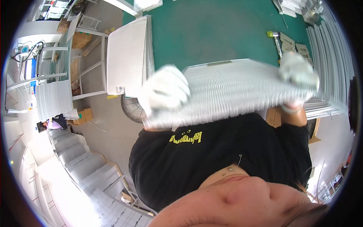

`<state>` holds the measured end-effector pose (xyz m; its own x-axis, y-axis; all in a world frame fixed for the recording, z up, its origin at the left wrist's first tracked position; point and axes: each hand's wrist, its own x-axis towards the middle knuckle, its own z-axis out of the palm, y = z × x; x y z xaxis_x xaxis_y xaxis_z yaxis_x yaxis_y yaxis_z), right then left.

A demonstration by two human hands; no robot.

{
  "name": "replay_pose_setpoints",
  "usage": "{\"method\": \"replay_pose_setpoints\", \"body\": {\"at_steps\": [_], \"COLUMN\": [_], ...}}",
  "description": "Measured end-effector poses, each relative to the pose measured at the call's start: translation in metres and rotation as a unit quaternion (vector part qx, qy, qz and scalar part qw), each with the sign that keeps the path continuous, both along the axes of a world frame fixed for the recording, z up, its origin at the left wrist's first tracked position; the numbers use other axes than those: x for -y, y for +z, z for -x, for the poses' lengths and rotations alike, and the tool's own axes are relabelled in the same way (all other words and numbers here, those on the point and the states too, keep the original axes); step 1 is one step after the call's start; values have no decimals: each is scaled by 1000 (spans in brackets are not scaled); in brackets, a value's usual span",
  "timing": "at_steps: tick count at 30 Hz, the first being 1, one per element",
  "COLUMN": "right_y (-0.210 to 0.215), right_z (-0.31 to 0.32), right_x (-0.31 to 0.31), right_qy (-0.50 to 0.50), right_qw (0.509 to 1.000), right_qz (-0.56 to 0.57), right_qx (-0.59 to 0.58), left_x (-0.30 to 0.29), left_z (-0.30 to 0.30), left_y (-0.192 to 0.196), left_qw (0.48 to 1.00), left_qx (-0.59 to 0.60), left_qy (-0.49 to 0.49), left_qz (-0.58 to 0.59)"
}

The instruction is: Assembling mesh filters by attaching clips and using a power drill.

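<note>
A silvery-white panel [230, 89] with a fine ribbed or mesh face is held up in front of my chest, tilted and smeared by motion. In a white glove, my left hand [166, 89] is closed on the panel's left end. At the right end my right hand [298, 72], also gloved, grips the edge; its fingertips are blurred. Beyond the panel lies a green tabletop [211, 34]. Close to my left hand, a stack of white mesh sheets [126, 56] rests at the table's left side.
Behind my right hand are pale slotted metal pieces [287, 43] and a tool with a yellow-green end [273, 34]. Long white strips [329, 56] stack along the right. A round fan [133, 108] stands below the left stack; cardboard boxes [81, 39] sit farther left.
</note>
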<state>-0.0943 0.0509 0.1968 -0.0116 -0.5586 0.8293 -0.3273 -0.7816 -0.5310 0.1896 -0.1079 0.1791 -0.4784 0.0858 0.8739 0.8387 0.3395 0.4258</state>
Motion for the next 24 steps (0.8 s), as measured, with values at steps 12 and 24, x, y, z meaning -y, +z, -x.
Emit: {"method": "replay_pose_setpoints", "body": {"at_steps": [12,24], "right_y": [-43,-25], "right_z": [-17,0], "right_x": [-47,-54], "right_qy": [151,220], "right_qw": [981,973], "right_qz": [108,-15], "right_qx": [48,-65], "left_x": [-18,-9], "left_z": [-28,-27], "left_y": [-88,-92], "left_qw": [765,755], "left_qx": [511,507], "left_qy": [324,339], "left_qz": [220,239]}}
